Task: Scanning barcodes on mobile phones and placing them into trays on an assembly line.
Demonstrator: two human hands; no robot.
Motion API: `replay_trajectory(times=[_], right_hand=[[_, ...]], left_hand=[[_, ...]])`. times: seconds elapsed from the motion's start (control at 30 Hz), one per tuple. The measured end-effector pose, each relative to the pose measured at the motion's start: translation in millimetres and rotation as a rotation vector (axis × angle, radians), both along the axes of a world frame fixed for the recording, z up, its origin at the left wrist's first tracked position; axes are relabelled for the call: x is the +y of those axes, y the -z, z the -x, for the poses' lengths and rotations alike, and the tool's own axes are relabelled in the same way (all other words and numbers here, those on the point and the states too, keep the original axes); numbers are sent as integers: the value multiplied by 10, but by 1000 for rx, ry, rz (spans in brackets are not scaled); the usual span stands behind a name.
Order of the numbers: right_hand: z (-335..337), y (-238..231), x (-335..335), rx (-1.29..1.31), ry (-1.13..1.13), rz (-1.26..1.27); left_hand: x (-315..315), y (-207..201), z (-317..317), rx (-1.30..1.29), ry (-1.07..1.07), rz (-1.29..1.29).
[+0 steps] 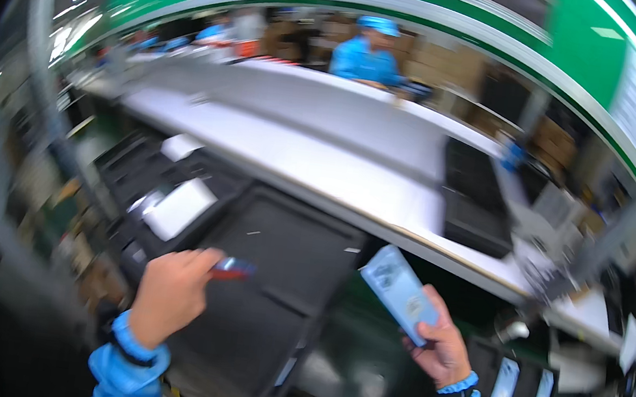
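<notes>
My right hand [441,342] grips a light-blue smartphone [396,287] by its lower end. The phone tilts up to the left, with what looks like its camera side toward me. My left hand [173,288] is closed around a small red and dark-blue item [233,269], which sticks out past the fingertips; blur hides its kind. Below that item lies a large black tray [268,252]. Left of the tray, a white box-like thing [180,208] rests on other black trays [127,167].
A long white bench [278,134] runs across ahead, with a black tray [477,198] at its right. Behind it sits a co-worker [367,54] in blue. At lower right, light-blue phones [503,388] lie in a dark tray. A metal post [55,79] rises at left.
</notes>
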State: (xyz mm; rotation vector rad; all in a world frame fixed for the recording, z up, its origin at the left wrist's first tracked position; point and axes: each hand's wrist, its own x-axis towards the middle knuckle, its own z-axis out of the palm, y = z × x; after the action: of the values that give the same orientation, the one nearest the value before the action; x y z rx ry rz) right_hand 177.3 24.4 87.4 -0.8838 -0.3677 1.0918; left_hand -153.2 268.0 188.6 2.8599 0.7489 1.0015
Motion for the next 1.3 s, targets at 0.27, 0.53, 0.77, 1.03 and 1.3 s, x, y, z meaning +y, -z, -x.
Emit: replay_trajectory(times=[0.27, 0.53, 0.77, 1.03, 1.3], right_hand=[[-84, 595, -1979, -84, 561, 99], [-656, 1147, -3688, -533, 1337, 453], [-1168, 1486, -4040, -863, 1183, 808], [-1189, 1536, -3857, -1380, 991, 1105], [-1093, 1587, -3934, -1349, 950, 1237]], left_hand=[[-913, 95, -1696, 127, 831, 50], [-2465, 926, -3417, 186, 1447, -433], [-2785, 1833, -3694, 334, 1362, -288], [-3034, 1806, -3369, 616, 931, 149], [-2321, 1364, -4040, -148, 588, 51]])
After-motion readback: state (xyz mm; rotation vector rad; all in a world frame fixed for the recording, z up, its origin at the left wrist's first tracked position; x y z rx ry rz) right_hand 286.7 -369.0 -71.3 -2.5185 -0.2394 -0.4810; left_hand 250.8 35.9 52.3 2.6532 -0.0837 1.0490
